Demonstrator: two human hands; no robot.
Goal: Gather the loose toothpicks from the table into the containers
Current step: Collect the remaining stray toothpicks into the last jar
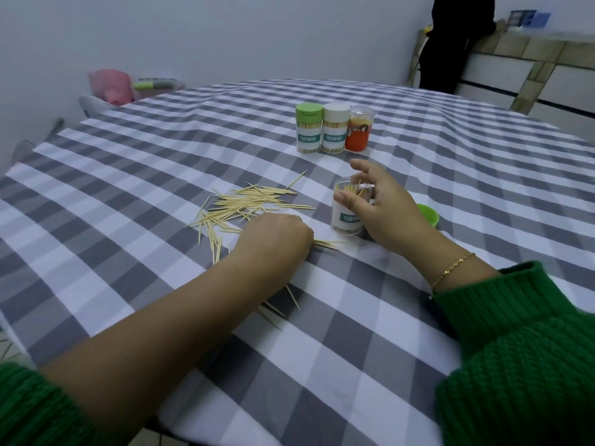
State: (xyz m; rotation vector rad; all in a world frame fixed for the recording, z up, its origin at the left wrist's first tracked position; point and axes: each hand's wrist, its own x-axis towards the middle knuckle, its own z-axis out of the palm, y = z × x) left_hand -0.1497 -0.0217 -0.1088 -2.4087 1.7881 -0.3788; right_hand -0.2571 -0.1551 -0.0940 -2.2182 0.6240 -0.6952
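A: Jars?
B: Right hand (383, 204) grips open jar (346, 217), partly filled; 3 full jars (333, 128) behind.
A: Toothpicks (244, 204)?
B: Scattered on checked cloth (161, 156); left hand (273, 236) clenches some.

You are in what looks like a home dining or kitchen area. A grey-and-white checked tablecloth (354, 317) covers the table in front of you, with plain white walls (225, 33) behind it. At the far right runs a tiled counter (528, 49), where a person in dark clothes (450, 43) stands. Beyond the table's far left edge sit a pink bag (111, 85) and other household clutter.
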